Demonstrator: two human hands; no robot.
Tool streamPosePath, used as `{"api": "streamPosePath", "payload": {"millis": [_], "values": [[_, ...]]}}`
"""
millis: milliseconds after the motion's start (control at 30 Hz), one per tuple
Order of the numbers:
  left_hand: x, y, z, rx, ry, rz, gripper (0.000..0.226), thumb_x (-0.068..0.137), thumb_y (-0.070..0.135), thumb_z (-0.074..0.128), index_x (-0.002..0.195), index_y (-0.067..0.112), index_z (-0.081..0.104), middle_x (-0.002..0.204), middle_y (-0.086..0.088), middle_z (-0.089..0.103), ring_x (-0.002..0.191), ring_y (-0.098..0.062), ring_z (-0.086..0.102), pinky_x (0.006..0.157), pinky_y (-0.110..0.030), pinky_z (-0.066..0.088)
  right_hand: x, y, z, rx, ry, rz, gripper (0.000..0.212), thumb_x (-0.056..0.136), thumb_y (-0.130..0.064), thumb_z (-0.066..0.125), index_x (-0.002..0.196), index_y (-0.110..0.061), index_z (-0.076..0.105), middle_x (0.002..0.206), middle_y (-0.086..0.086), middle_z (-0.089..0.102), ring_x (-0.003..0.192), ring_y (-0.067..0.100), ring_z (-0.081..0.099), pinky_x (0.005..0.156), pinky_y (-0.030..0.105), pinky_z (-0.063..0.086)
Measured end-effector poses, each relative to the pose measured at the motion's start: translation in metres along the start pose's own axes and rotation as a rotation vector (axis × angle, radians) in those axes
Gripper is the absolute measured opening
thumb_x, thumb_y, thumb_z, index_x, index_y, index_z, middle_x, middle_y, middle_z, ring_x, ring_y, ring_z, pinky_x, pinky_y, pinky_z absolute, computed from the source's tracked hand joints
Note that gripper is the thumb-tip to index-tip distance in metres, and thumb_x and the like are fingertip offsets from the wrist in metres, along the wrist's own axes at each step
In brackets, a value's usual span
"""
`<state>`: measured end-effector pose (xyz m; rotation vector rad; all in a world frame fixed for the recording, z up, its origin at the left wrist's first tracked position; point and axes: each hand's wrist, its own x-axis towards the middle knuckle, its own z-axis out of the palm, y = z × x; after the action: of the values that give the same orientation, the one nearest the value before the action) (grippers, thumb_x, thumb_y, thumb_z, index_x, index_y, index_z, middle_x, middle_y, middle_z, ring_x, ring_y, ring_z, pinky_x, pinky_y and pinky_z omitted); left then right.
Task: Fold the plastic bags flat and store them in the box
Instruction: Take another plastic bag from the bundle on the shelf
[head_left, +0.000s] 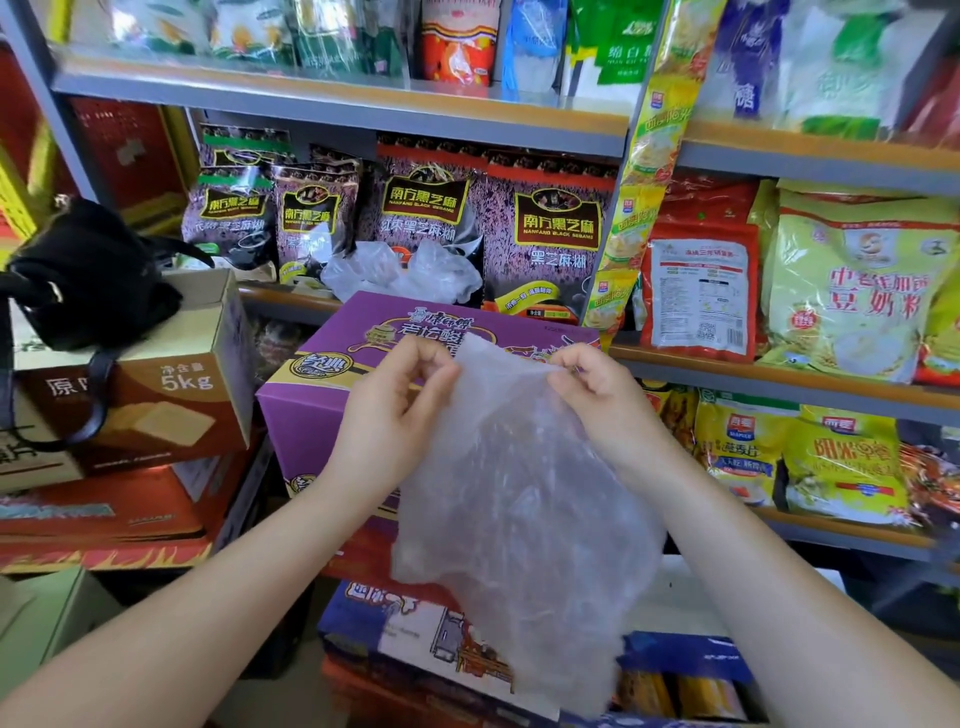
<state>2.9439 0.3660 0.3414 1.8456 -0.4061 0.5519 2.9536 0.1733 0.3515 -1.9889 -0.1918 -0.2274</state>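
Both hands, left hand (400, 400) & right hand (597, 395), pinched the plastic bag (519, 493) by its top edge w/ it hanging in front of the purple box (311, 410); best to pull that edge taut, then fold.

The metal shelf (291, 299) carries dark sesame-paste packets (556, 244) standing in a row toward its back. Loose crumpled plastic bags (400, 273) lie at its front edge, just behind the purple carton (322, 395).
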Motion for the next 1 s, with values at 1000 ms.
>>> {"api": "streamPosePath", "payload": {"millis": [1000], "values": [[0.087, -0.061, -0.032, -0.030, -0.357, 0.001, 0.007, 0.067, 0.047, 0.069, 0.065, 0.041, 0.066, 0.118, 0.018, 0.048, 0.110, 0.013, 0.043, 0.090, -0.013, 0.037, 0.133, -0.027, 0.038, 0.505, -0.120, 0.142, 0.020, 0.075, -0.001, 0.044, 0.061, -0.013, 0.051, 0.049, -0.005, 0.050, 0.047, 0.010, 0.046, 0.049, 0.022, 0.033]]}}
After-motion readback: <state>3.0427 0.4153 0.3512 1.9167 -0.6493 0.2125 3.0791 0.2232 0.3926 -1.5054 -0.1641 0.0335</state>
